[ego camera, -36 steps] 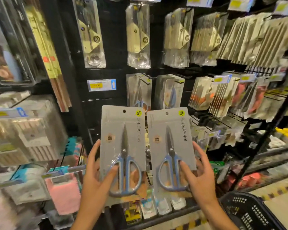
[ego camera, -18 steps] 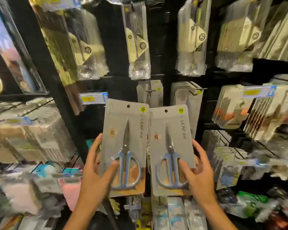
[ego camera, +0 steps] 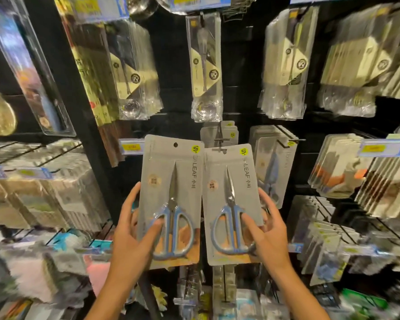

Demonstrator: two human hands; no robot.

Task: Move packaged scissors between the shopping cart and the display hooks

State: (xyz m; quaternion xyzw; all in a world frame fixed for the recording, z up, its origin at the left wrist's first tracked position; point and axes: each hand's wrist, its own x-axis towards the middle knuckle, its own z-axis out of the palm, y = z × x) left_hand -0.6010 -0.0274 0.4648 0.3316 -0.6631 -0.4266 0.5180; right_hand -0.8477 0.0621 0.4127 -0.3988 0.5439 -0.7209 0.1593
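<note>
my left hand (ego camera: 132, 236) is clamped on the left scissors pack (ego camera: 171, 199), thumb across the blue handles and fingers behind the card; beside it my right hand (ego camera: 267, 235) pinches the right scissors pack (ego camera: 231, 204) the same way. since a second ago both packs have risen and closed in on the black display wall (ego camera: 171, 54), and the cart that showed at the lower right is out of view. the right pack's top edge now sits at the hook (ego camera: 221, 144) where matching packs (ego camera: 219, 132) hang, so i judge i'm restocking, with the right pack going on first. the left pack's hang hole is plain, but the right pack's is hard to make out against the hook's bar, so i cannot tell whether it has caught. the shelves at the left and right edges are blurred, and further right the price tag (ego camera: 383, 147) is unreadable.
</note>
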